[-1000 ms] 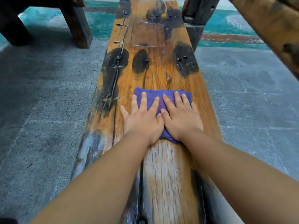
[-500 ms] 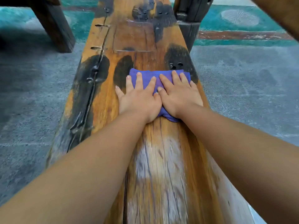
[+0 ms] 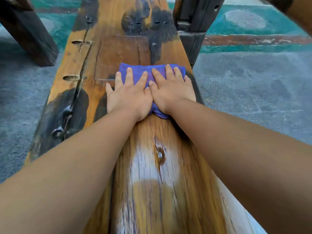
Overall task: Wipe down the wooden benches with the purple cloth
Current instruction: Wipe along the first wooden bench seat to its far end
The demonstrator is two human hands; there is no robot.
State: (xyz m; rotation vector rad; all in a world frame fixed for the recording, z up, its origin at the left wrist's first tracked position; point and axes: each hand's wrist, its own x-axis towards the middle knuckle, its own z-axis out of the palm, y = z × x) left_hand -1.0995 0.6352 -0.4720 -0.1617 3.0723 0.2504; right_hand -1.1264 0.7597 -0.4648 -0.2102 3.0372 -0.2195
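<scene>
The left hand (image 3: 128,95) and right hand (image 3: 170,89) lie flat side by side, fingers spread, palms pressing down on the purple cloth (image 3: 140,70) rather than gripping it. The cloth is soft and bunched, its long axis lying across the wooden bench (image 3: 152,166), towards the plank's right edge. The bench runs away from the viewer, glossy orange-brown with dark charred-looking patches, slots and a rectangular inset; its near end is blurred, possibly wet. Dark timber legs (image 3: 194,22) stand on rough grey floor (image 3: 253,81).
</scene>
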